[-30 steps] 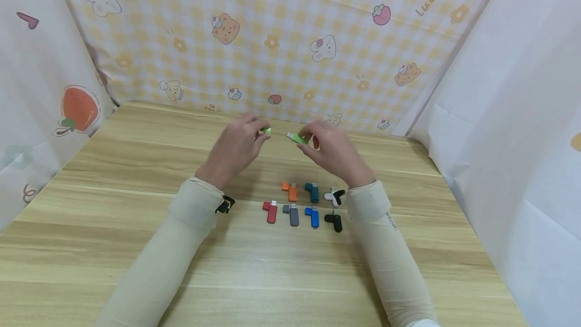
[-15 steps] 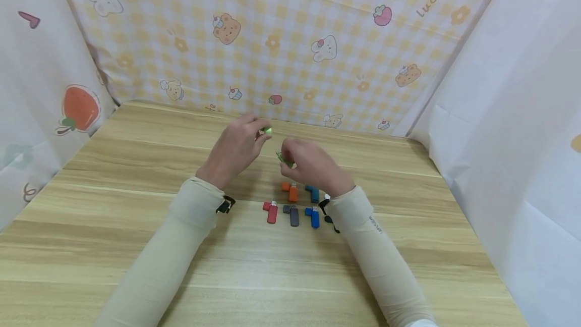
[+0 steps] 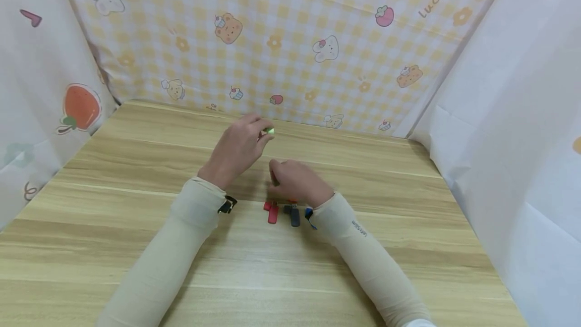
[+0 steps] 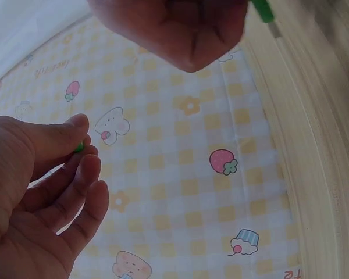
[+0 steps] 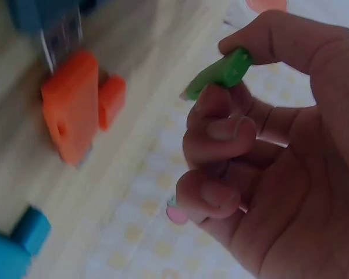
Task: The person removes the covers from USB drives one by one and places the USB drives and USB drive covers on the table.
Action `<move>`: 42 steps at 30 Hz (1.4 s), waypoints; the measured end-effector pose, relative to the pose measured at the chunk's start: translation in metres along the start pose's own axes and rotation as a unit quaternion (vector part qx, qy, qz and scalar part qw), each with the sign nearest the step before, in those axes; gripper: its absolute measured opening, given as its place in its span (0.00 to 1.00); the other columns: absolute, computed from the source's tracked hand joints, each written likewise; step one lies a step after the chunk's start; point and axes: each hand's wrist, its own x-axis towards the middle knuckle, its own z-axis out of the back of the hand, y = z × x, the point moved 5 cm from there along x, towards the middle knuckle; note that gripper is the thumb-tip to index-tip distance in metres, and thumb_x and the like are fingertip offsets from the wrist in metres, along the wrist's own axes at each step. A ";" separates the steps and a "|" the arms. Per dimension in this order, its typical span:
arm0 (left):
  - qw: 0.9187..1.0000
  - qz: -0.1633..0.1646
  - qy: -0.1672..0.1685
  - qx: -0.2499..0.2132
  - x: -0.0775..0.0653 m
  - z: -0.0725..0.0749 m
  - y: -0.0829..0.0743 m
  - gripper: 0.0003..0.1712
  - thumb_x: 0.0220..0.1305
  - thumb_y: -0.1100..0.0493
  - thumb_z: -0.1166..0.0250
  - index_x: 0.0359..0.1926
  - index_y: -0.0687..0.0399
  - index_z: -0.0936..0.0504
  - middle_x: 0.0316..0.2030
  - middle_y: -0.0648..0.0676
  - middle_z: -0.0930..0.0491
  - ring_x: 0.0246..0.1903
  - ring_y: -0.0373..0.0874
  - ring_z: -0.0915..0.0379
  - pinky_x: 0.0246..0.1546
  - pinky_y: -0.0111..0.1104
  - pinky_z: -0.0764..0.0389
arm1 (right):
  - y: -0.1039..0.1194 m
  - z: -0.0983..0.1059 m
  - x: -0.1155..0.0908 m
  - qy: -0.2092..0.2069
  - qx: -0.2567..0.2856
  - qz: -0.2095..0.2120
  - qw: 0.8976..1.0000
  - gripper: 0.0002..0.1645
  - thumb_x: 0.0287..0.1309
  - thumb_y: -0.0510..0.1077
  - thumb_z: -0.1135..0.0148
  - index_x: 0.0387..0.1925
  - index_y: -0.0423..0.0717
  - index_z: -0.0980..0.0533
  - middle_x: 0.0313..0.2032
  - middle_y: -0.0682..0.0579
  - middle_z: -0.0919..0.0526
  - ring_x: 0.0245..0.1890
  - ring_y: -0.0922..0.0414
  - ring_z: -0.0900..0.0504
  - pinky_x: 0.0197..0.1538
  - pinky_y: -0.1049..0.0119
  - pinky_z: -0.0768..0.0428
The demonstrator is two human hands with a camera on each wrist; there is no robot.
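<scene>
My left hand (image 3: 238, 148) pinches a small green USB stick cap (image 3: 270, 130) between thumb and fingertips, above the back of the table. My right hand (image 3: 299, 179) is lower and nearer, over the row of sticks. Its thumb and index finger pinch a green USB stick (image 5: 221, 72); the head view hides that stick behind the hand. In the left wrist view the green stick's metal plug (image 4: 278, 30) points down toward the tabletop. Close by the right hand, an orange USB stick (image 5: 72, 110) lies with its orange cap (image 5: 111, 102) beside it.
On the wood-grain table (image 3: 236, 276) lie a red USB stick (image 3: 273, 214), a grey one (image 3: 295, 215) and a blue one (image 3: 310, 217), partly under the right wrist. The right forearm covers others. A checked cloth (image 3: 272, 64) hangs behind.
My right hand has moved left and toward me with the green stick, away from the cap and over the row of sticks. My left hand stays almost still with the cap.
</scene>
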 end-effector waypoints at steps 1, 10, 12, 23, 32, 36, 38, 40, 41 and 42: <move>1.000 0.000 0.000 -0.001 0.000 0.000 0.000 0.10 0.71 0.64 0.27 0.50 0.67 0.11 0.42 0.62 0.13 0.37 0.52 0.17 0.39 0.39 0.11 | 0.001 -0.002 0.001 0.002 0.001 -0.001 1.000 0.08 0.73 0.43 0.35 0.37 0.45 0.24 0.25 0.56 0.23 0.24 0.60 0.28 0.30 0.70 0.27; 1.000 0.004 0.008 -0.006 0.000 -0.002 0.000 0.10 0.72 0.64 0.28 0.50 0.67 0.11 0.42 0.62 0.14 0.37 0.51 0.16 0.39 0.38 0.11 | 0.009 -0.013 0.004 0.021 0.030 -0.056 0.998 0.06 0.66 0.38 0.34 0.33 0.42 0.24 0.21 0.56 0.29 0.20 0.60 0.31 0.24 0.71 0.31; 1.000 0.004 0.008 -0.004 0.000 -0.002 0.000 0.11 0.72 0.64 0.28 0.50 0.67 0.11 0.42 0.61 0.14 0.37 0.51 0.16 0.39 0.38 0.11 | 0.010 -0.015 0.004 0.030 0.043 -0.071 0.996 0.05 0.67 0.38 0.34 0.36 0.40 0.23 0.22 0.54 0.26 0.20 0.60 0.28 0.24 0.71 0.29; 1.000 0.008 0.009 0.000 0.000 -0.003 0.000 0.10 0.72 0.64 0.28 0.50 0.66 0.11 0.43 0.61 0.14 0.38 0.51 0.16 0.40 0.39 0.11 | 0.012 -0.023 0.005 0.061 0.044 -0.081 0.994 0.06 0.72 0.37 0.37 0.35 0.41 0.21 0.25 0.51 0.21 0.20 0.59 0.25 0.24 0.72 0.28; 0.999 0.015 0.035 0.012 -0.001 -0.005 0.001 0.11 0.73 0.61 0.27 0.51 0.64 0.10 0.48 0.61 0.12 0.44 0.54 0.15 0.45 0.43 0.10 | 0.000 -0.004 -0.003 0.049 0.087 -0.107 0.989 0.16 0.76 0.42 0.39 0.27 0.45 0.25 0.19 0.57 0.31 0.19 0.60 0.32 0.27 0.69 0.31; 0.997 0.024 0.068 0.016 -0.001 -0.009 0.002 0.11 0.74 0.61 0.28 0.51 0.63 0.10 0.50 0.61 0.13 0.49 0.55 0.17 0.50 0.43 0.11 | -0.008 0.011 -0.010 0.047 0.082 -0.119 0.988 0.15 0.79 0.46 0.40 0.32 0.44 0.22 0.20 0.56 0.29 0.19 0.61 0.32 0.27 0.70 0.32; 0.995 0.033 0.089 0.013 -0.002 -0.011 0.003 0.11 0.74 0.61 0.28 0.52 0.63 0.10 0.50 0.61 0.14 0.49 0.55 0.17 0.51 0.43 0.11 | -0.012 0.018 -0.013 0.044 0.081 -0.126 0.988 0.14 0.80 0.47 0.40 0.36 0.43 0.20 0.23 0.54 0.25 0.20 0.60 0.29 0.28 0.70 0.29; 0.992 0.044 0.119 0.006 -0.003 -0.014 0.003 0.11 0.73 0.62 0.29 0.52 0.63 0.10 0.50 0.61 0.14 0.50 0.54 0.17 0.53 0.42 0.11 | -0.016 0.024 -0.016 0.038 0.083 -0.132 0.987 0.14 0.80 0.49 0.40 0.40 0.43 0.20 0.26 0.53 0.22 0.21 0.59 0.26 0.29 0.69 0.27; 0.989 0.051 0.138 0.002 -0.004 -0.015 0.004 0.11 0.73 0.63 0.29 0.53 0.63 0.10 0.50 0.60 0.14 0.50 0.54 0.16 0.53 0.42 0.11 | -0.018 0.027 -0.018 0.033 0.082 -0.133 0.987 0.15 0.81 0.49 0.40 0.41 0.42 0.19 0.27 0.52 0.21 0.22 0.58 0.25 0.30 0.69 0.26; 0.986 0.058 0.158 -0.003 -0.004 -0.017 0.005 0.11 0.73 0.64 0.28 0.53 0.63 0.10 0.50 0.60 0.14 0.50 0.54 0.16 0.53 0.42 0.11 | -0.020 0.031 -0.019 0.028 0.078 -0.133 0.988 0.15 0.81 0.50 0.40 0.42 0.42 0.19 0.27 0.52 0.20 0.23 0.58 0.25 0.30 0.69 0.25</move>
